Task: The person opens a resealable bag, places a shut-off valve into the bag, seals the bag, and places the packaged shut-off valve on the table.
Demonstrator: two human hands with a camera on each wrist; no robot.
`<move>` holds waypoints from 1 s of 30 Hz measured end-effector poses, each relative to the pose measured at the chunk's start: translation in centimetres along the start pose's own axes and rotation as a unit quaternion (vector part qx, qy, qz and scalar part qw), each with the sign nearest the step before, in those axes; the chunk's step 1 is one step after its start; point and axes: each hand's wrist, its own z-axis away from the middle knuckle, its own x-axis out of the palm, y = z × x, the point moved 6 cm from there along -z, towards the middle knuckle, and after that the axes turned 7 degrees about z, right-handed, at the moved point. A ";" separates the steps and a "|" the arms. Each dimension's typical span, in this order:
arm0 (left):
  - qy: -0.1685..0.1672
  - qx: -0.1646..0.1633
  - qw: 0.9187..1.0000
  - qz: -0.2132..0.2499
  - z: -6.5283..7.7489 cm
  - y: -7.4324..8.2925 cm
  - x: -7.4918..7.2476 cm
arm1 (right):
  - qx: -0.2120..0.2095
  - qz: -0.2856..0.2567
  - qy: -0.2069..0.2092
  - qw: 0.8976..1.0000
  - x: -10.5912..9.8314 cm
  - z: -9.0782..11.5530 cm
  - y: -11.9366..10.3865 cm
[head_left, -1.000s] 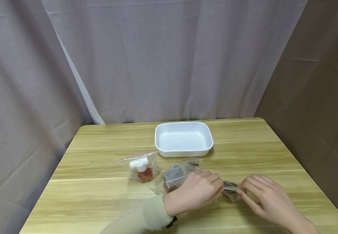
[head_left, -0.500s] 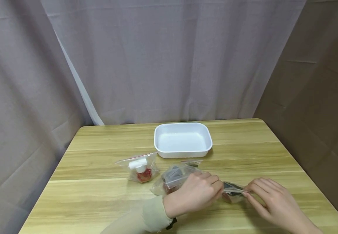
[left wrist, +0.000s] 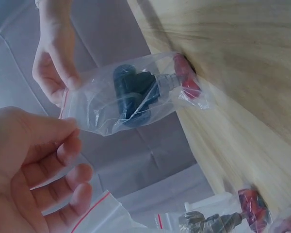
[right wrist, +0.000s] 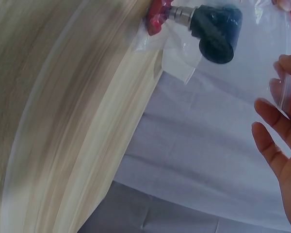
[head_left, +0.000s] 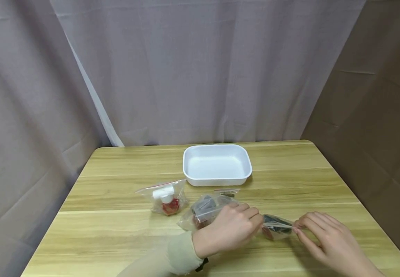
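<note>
Between my hands is a clear zip-lock bag (head_left: 272, 231) with a red-lined mouth. Inside it is a dark T-shaped piece (left wrist: 133, 92) with a silver neck and a red end (left wrist: 186, 77); the red end is at the tabletop in the left wrist view. My left hand (head_left: 232, 227) pinches one end of the bag's mouth between thumb and forefinger, its other fingers loosely curled. The other end is pinched by my right hand (head_left: 328, 236). Beside my left wrist lies another bag (head_left: 203, 211) holding a grey piece, partly covered by that hand.
To the left stands a zip-lock bag (head_left: 148, 192) containing a white T-shaped piece with a red end (head_left: 170, 207). A small bag (head_left: 227, 192) lies behind my left hand. Farther back on the wooden table (head_left: 123, 231) is a white tray (head_left: 218, 181); curtains (head_left: 186, 77) rise behind.
My right hand has drawn to the right, stretching the bag's mouth straighter and uncovering more of the dark piece. My left hand has stayed nearly in place.
</note>
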 end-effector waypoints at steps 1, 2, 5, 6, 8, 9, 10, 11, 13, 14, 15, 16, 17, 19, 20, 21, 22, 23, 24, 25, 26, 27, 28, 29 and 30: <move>0.001 -0.001 1.000 -0.001 0.0 0.0 0.0 | 0.002 0.002 0.000 1.000 0.0 0.1 0.1; 0.002 -0.002 1.000 0.001 0.0 0.0 0.0 | 0.004 0.005 -0.001 1.000 -0.1 0.1 0.2; 0.006 -0.006 1.000 0.009 0.0 0.1 -0.1 | 0.006 0.010 -0.002 1.000 -0.2 0.3 0.4; 0.007 -0.005 1.000 0.010 0.0 0.1 -0.1 | 0.005 0.010 -0.002 1.000 -0.2 0.4 0.4; 0.006 -0.005 1.000 0.012 0.0 0.1 -0.1 | 0.006 0.015 -0.004 1.000 -0.3 0.5 0.6; 0.006 -0.003 1.000 0.007 0.0 0.1 -0.1 | 0.008 0.015 -0.004 1.000 -0.3 0.6 0.7; 0.005 -0.003 1.000 0.005 0.0 0.0 -0.1 | 0.011 0.017 -0.004 1.000 -0.4 0.7 0.8; 0.004 -0.002 1.000 0.003 0.0 0.0 -0.1 | 0.017 0.018 -0.009 1.000 -0.5 0.8 0.8; 0.003 0.000 1.000 -0.003 0.1 -0.1 -0.1 | 0.026 0.022 -0.014 0.999 -0.6 1.0 1.0; 0.003 0.000 1.000 -0.005 0.1 -0.1 -0.1 | 0.028 0.022 -0.014 0.999 -0.7 1.0 1.1; 0.003 -0.001 1.000 -0.004 0.1 -0.2 -0.1 | 0.030 0.023 -0.016 0.999 -0.8 1.1 1.1; 0.003 -0.002 1.000 -0.003 0.1 -0.2 -0.1 | 0.031 0.025 -0.017 0.999 -0.8 1.2 1.1; 0.003 -0.003 1.000 -0.001 0.1 -0.2 -0.1 | 0.031 0.026 -0.017 0.999 -0.8 1.2 1.2; 0.004 -0.004 1.000 0.000 0.1 -0.2 -0.1 | 0.026 0.028 -0.009 0.999 -0.8 1.3 1.2; 0.004 -0.007 1.000 0.004 0.0 -0.2 -0.1 | 0.028 0.030 -0.010 0.999 -0.8 1.3 1.2; 0.005 -0.007 1.000 0.004 0.0 -0.1 -0.1 | 0.030 0.031 -0.010 0.999 -0.8 1.3 1.2; 0.005 -0.008 1.000 0.002 0.0 -0.1 -0.1 | 0.030 0.031 -0.008 0.999 -0.9 1.4 1.3; 0.005 -0.008 1.000 0.001 0.0 -0.1 -0.1 | 0.033 0.031 -0.010 0.999 -0.9 1.4 1.3; 0.005 -0.007 1.000 -0.002 0.1 -0.1 -0.1 | 0.037 0.032 -0.015 0.999 -0.9 1.4 1.3; 0.005 -0.006 1.000 -0.004 0.1 -0.1 -0.1 | 0.041 0.034 -0.020 0.998 -0.9 1.5 1.4; 0.005 -0.005 1.000 -0.009 0.1 -0.1 -0.1 | 0.045 0.034 -0.027 0.998 -0.9 1.5 1.4; 0.006 -0.003 1.000 -0.014 0.1 -0.1 -0.2 | 0.047 0.033 -0.030 0.998 -1.0 1.5 1.4; 0.006 -0.002 1.000 -0.017 0.1 -0.1 -0.2 | 0.046 0.033 -0.029 0.998 -1.0 1.5 1.4; 0.006 -0.002 1.000 -0.017 0.0 -0.1 -0.2 | 0.051 0.034 -0.037 0.997 -1.0 1.5 1.4; 0.006 -0.002 1.000 -0.017 0.0 -0.1 -0.3 | 0.054 0.035 -0.041 0.997 -1.1 1.5 1.5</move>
